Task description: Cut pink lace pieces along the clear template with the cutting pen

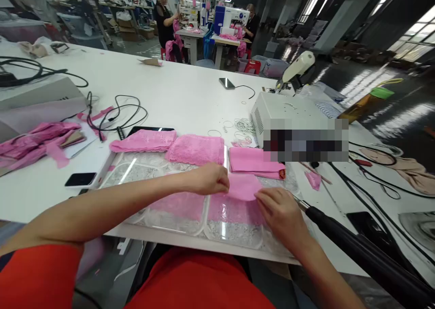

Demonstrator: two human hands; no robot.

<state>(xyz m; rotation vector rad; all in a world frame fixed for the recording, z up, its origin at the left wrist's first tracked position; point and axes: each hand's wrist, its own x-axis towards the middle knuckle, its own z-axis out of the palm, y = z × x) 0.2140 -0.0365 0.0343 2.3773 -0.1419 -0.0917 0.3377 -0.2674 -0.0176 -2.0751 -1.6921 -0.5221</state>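
Evidently your left hand (pixel 211 178) and right hand (pixel 277 207), grips closed, pinch opposite edges of the pink cloth (pixel 243 187) above the clear plastic sheet (pixel 234 235); it looks light, limp, best held by corners.

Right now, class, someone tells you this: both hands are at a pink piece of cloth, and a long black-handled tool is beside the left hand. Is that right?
Not quite: the long black-handled tool is beside the right hand, not the left hand, as the head view shows. Both hands are indeed at a pink piece of cloth.
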